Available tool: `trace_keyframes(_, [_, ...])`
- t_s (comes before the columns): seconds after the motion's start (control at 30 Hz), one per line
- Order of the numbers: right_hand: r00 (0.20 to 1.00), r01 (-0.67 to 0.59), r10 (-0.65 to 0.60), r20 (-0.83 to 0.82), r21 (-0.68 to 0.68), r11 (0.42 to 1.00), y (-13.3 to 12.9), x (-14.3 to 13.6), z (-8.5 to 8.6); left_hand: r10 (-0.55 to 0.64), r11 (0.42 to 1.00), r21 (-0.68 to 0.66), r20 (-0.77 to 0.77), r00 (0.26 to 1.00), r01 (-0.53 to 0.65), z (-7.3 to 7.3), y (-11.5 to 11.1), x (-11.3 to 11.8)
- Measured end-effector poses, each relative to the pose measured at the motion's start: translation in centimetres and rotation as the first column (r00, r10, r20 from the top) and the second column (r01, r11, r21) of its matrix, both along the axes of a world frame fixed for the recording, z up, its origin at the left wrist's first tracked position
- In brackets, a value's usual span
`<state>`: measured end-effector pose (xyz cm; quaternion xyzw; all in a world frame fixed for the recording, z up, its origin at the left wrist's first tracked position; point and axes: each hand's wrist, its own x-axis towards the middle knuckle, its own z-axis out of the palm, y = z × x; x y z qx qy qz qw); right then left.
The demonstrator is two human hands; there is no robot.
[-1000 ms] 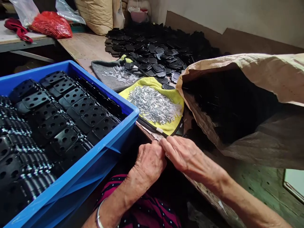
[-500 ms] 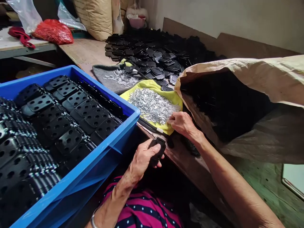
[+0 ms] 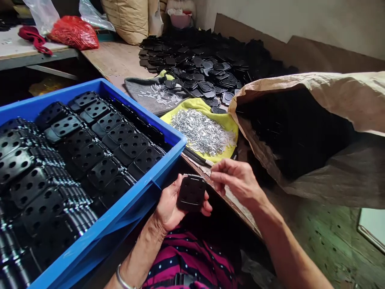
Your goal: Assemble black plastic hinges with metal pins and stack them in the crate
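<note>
My left hand [image 3: 168, 204] is closed round a black plastic hinged piece [image 3: 192, 193], a rounded flat plate with faint round holes and a hinge bar along its top edge. Just right of that piece, my right hand [image 3: 236, 180] is raised with thumb and fingers pinched together; whatever sits between the fingertips is too small to make out. Beyond both hands lies a heap of small shiny metal pins [image 3: 201, 132] on a yellow cloth [image 3: 234, 124]. To the left, a blue crate [image 3: 177, 141] holds rows of similar black hinged pieces [image 3: 120, 132].
A large paper sack [image 3: 325, 86] with a dark inside gapes at the right. Behind the pins rises a pile of black plates [image 3: 204, 66]. White slivers [image 3: 156, 94] lie on a grey cloth [image 3: 135, 88]. A red plastic bag [image 3: 75, 32] sits far left.
My right hand has drawn back from the pin heap toward the black piece, fingers pinched. My left hand has turned the piece so its flat face shows. The view has shifted slightly.
</note>
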<state>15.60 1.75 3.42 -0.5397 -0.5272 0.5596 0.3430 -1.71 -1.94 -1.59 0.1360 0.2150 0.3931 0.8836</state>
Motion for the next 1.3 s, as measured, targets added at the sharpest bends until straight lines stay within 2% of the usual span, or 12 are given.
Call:
trace_keyframes(0.03, [0.993, 0.039, -0.046, -0.110, -0.065, 0.997, -0.9, -0.4, -0.4, 0.010, 1.000, -0.002, 0.007, 1.000, -0.010, 0.0, -0.2, -0.2])
trace_keyframes(0.1, [0.964, 0.110, -0.144, -0.224, -0.159, 0.981, -2.1, -1.0, -1.2, 0.026, 1.000, -0.015, 0.018, 0.999, -0.026, 0.0, -0.7, -0.7])
trace_keyframes(0.2, [0.932, 0.155, -0.216, -0.292, -0.219, 0.963, -2.9, -1.7, -2.2, 0.060, 0.997, -0.055, 0.015, 0.998, -0.059, -0.1, -1.1, -1.3])
trace_keyframes(0.33, [0.915, 0.158, -0.241, -0.325, -0.261, 0.952, -3.3, -2.3, -2.7, 0.111, 0.989, -0.089, -0.040, 0.993, -0.114, 0.0, -1.3, -1.8])
trace_keyframes(0.47, [0.911, 0.170, -0.256, -0.322, -0.271, 0.947, -3.4, -3.0, -2.6, 0.158, 0.984, -0.074, -0.068, 0.985, -0.163, 0.4, -1.5, -2.0])
trace_keyframes(0.7, [0.918, 0.182, -0.238, -0.318, -0.197, 0.964, -3.6, -3.7, -1.9, 0.128, 0.989, -0.069, -0.021, 0.992, -0.129, 0.8, -2.0, -1.8])
trace_keyframes(0.87, [0.942, 0.217, -0.239, -0.235, -0.117, 0.969, -3.8, -4.0, -1.9, 0.134, 0.983, -0.121, -0.024, 0.991, -0.136, 0.4, -2.1, -1.6])
trace_keyframes(1.0, [0.925, 0.323, -0.331, -0.185, -0.075, 0.944, -4.1, -4.7, -2.4, 0.125, 0.970, -0.205, -0.053, 0.991, -0.133, -0.4, -2.1, -1.6])
trace_keyframes(1.2, [0.841, 0.370, -0.406, -0.358, -0.167, 0.914, -5.0, -6.4, -3.2, 0.148, 0.958, -0.248, 0.009, 0.989, -0.141, -1.8, -2.1, -1.8])
trace_keyframes(1.3, [0.819, 0.396, -0.431, -0.380, -0.171, 0.902, -5.3, -7.1, -3.4, 0.197, 0.944, -0.281, 0.056, 0.979, -0.174, -1.9, -2.0, -1.7])
